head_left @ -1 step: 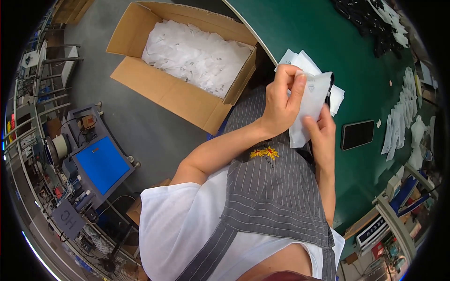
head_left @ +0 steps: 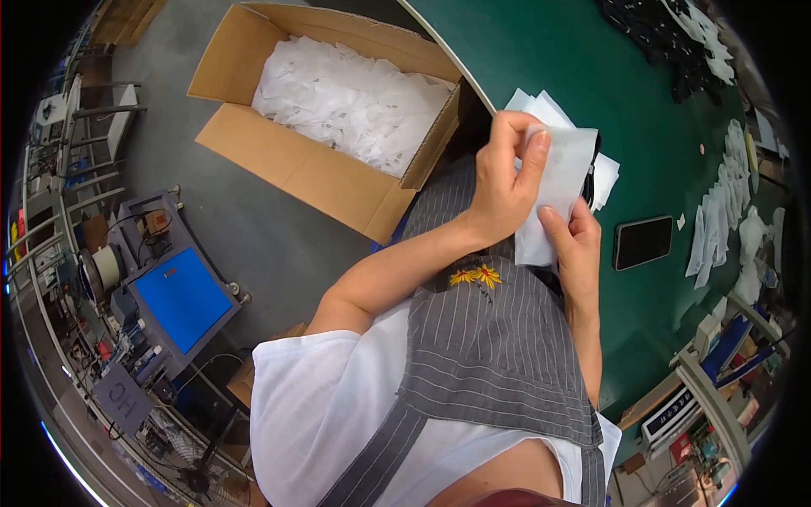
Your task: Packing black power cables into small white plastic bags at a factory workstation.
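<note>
A white translucent pouch (head_left: 564,169) is held up in front of my apron, over the table's near edge. My left hand (head_left: 509,173) pinches its upper left corner between thumb and fingers. Along the pouch's lower right side, my right hand (head_left: 576,241) grips with its thumb on the near face; its other fingers are partly hidden. Something black and thin, like a cord (head_left: 590,179), shows at the pouch's right edge; whether it is inside or behind I cannot tell. Several flat white pouches or sheets (head_left: 606,179) lie on the table behind it.
An open cardboard box (head_left: 296,173) full of white pouches (head_left: 346,97) stands left of the green table (head_left: 646,334). On the table are a black phone (head_left: 643,243), a row of filled white pouches (head_left: 718,211) and a black heap (head_left: 667,42). A blue-topped cart (head_left: 186,296) is at far left.
The pouch has turned slightly, and the small printed mark on its face no longer shows. My right hand has shifted a little lower and left along it.
</note>
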`<state>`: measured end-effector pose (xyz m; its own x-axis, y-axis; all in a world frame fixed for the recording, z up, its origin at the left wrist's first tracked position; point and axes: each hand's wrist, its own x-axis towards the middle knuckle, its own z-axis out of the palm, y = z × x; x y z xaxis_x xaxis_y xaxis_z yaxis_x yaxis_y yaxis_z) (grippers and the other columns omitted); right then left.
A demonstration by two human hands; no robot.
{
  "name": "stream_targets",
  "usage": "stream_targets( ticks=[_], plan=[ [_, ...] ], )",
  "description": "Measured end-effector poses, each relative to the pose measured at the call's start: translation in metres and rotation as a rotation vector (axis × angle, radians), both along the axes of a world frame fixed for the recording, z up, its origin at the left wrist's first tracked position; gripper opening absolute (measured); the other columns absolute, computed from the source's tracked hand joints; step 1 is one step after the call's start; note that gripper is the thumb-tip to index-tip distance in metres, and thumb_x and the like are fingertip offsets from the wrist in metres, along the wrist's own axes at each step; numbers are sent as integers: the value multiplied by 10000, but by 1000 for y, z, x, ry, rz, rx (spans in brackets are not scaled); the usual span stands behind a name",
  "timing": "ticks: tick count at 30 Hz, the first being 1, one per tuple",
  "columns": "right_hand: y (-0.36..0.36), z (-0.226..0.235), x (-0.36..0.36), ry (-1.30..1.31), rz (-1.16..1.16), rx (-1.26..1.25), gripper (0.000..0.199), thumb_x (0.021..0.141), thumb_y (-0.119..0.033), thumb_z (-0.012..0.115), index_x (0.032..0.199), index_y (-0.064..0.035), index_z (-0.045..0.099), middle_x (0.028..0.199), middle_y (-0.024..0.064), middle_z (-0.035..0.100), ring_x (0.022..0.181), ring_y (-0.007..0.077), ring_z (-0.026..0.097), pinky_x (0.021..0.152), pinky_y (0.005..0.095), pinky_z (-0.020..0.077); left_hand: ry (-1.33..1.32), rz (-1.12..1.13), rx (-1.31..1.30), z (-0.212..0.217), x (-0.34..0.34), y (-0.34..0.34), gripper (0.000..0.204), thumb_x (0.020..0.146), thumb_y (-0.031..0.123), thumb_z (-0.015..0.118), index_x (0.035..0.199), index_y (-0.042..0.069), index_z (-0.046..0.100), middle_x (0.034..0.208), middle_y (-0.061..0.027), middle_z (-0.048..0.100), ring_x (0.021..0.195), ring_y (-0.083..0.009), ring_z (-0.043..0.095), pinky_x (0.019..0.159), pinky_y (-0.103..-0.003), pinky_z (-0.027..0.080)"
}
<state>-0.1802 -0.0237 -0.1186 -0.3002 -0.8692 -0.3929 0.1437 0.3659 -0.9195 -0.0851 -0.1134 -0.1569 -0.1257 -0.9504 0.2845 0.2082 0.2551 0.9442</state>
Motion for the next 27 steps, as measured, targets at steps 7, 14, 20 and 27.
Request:
stream_targets(
  ticks=[7, 14, 20, 27],
  plan=[
    [5, 2, -29, 470, 207, 89, 181, 852, -162, 663, 911, 2, 615, 742, -30, 590, 670, 42, 472, 592, 214, 388, -163, -236, 218, 1, 28, -31, 145, 870, 125, 630, 856, -15, 594, 682, -9, 579, 645, -33, 486, 552, -222, 414],
    [-7, -9, -64, 549, -79, 108, 182, 853, -191, 653, 857, -12, 623, 711, 11, 594, 674, 76, 508, 610, 230, 401, -461, 23, -140, -25, 9, -43, 70, 845, 59, 593, 905, 23, 601, 753, -62, 563, 658, -158, 535, 580, -291, 413],
    [-27, -7, -69, 815, 11, 166, 226, 857, -233, 631, 864, -8, 631, 690, 100, 611, 616, 171, 559, 607, 300, 438, -659, -183, -557, -5, -8, -29, 176, 753, -15, 585, 908, 58, 624, 909, -54, 583, 789, -249, 557, 681, -367, 461],
    [-51, -15, -91, 893, -112, 127, 311, 851, -315, 623, 918, -11, 630, 723, 111, 630, 643, 247, 600, 627, 355, 461, -864, -245, -584, -32, -16, -34, 275, 737, 182, 706, 977, 84, 618, 910, -48, 550, 807, -232, 533, 694, -357, 431]
  ],
)
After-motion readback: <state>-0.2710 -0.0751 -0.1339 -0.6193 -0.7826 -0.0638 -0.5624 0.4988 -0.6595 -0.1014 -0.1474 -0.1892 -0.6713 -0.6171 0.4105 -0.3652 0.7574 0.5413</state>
